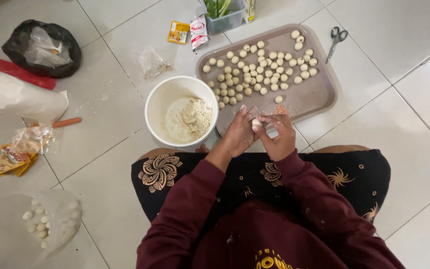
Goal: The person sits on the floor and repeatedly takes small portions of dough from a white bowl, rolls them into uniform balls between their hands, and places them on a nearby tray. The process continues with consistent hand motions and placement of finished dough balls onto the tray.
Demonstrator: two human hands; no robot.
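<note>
Dough ball sits pinched between left hand and right hand, both cupped close, right beside the tray and the white bowl.

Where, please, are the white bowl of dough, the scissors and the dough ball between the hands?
White bowl (156, 97): head view, bare inner wall on its left side.
Scissors (334, 45): head view, the blades just below the handles.
Dough ball (257, 122): head view, its visible top between the fingertips.
</note>
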